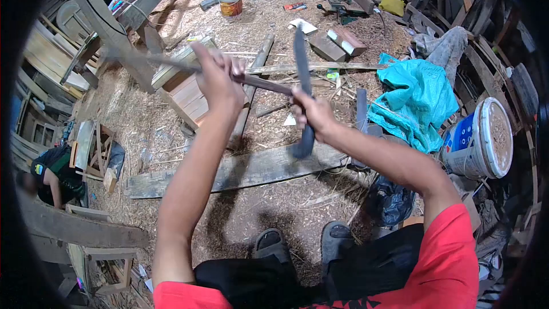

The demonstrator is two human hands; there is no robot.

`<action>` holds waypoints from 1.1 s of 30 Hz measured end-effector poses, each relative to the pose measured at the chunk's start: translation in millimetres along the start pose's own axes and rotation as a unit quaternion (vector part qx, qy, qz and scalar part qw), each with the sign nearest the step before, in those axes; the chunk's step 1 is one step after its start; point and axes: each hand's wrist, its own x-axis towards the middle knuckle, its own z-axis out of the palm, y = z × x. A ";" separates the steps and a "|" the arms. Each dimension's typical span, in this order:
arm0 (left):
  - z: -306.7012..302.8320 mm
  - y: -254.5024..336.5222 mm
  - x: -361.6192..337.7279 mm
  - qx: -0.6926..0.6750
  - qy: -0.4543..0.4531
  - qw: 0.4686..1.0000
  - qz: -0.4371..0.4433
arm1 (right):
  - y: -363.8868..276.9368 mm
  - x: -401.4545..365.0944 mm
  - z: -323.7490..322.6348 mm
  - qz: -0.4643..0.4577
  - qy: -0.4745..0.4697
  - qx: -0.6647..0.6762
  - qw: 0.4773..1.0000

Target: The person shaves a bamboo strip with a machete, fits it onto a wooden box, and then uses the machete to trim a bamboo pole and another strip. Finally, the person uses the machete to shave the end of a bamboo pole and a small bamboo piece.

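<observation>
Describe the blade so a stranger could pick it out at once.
Start at the long plank lying across the sawdust floor. Above it the right hand grips the blade. It is dark, flat and near upright, unlike the thin stick in the left hand, which runs crosswise.

Left hand (220, 80) grips long thin rod (154, 62), right hand (311, 114) grips dark blade (301, 51) crossing it, above plank (251, 169) on sawdust-covered floor (269, 212).
</observation>
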 end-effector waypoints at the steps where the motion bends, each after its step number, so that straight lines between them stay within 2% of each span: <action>1: 16.0 16.8 9.1 0.027 -0.019 0.999 0.018 | 0.4 -19.0 7.6 0.039 -0.020 -0.030 0.999; 3: 42.0 29.6 29.3 0.073 -0.051 0.993 0.079 | 5.5 -47.2 15.2 0.048 -0.076 -0.059 0.994; 5: 58.6 36.5 35.8 0.118 -0.110 0.985 0.060 | 13.2 -65.3 13.2 -0.003 -0.092 -0.108 0.990; 7: 73.5 35.0 38.0 0.152 -0.078 0.984 0.051 | 15.2 -77.2 9.8 -0.028 -0.096 -0.127 0.987; 10: 84.7 23.8 41.8 0.144 -0.075 0.986 0.026 | 22.1 -78.0 9.4 -0.032 -0.056 -0.126 0.990; 13: 105.2 31.0 47.9 0.217 -0.090 0.970 0.060 | 7.8 -82.2 9.2 -0.037 -0.075 -0.168 0.982; 14: 112.6 38.1 46.4 0.182 -0.124 0.973 0.063 | 2.1 -81.1 10.4 -0.057 -0.079 -0.172 0.980; 17: 140.7 68.8 48.3 0.230 -0.141 0.962 0.043 | -17.0 -80.3 16.7 -0.157 -0.104 -0.244 0.951; 18: 144.8 73.3 49.8 0.234 -0.152 0.959 0.051 | -25.1 -86.3 25.0 -0.136 -0.115 -0.204 0.963; 20: 125.6 25.4 59.5 0.250 -0.089 0.951 0.159 | -17.3 -87.5 31.4 -0.071 -0.118 -0.150 0.979; 22: 113.4 28.9 41.3 0.307 -0.057 0.943 0.112 | -1.7 -84.3 31.0 -0.023 -0.124 -0.115 0.985; 25: 112.6 36.2 36.5 0.260 -0.030 0.962 0.080 | 4.8 -86.1 28.5 0.048 -0.110 -0.156 0.980; 26: 109.5 36.1 37.6 0.257 -0.036 0.961 0.101 | 0.9 -87.7 26.2 0.037 -0.127 -0.162 0.978; 29: 106.7 33.6 43.9 0.197 -0.040 0.974 0.105 | -28.9 -87.0 36.5 -0.115 -0.129 -0.213 0.962; 31: 107.7 33.7 39.8 0.220 -0.032 0.968 0.113 | -22.6 -85.9 34.1 -0.106 -0.108 -0.238 0.959; 33: 112.1 33.3 33.1 0.235 -0.044 0.961 0.137 | 22.1 -84.3 19.3 -0.066 -0.092 -0.282 0.953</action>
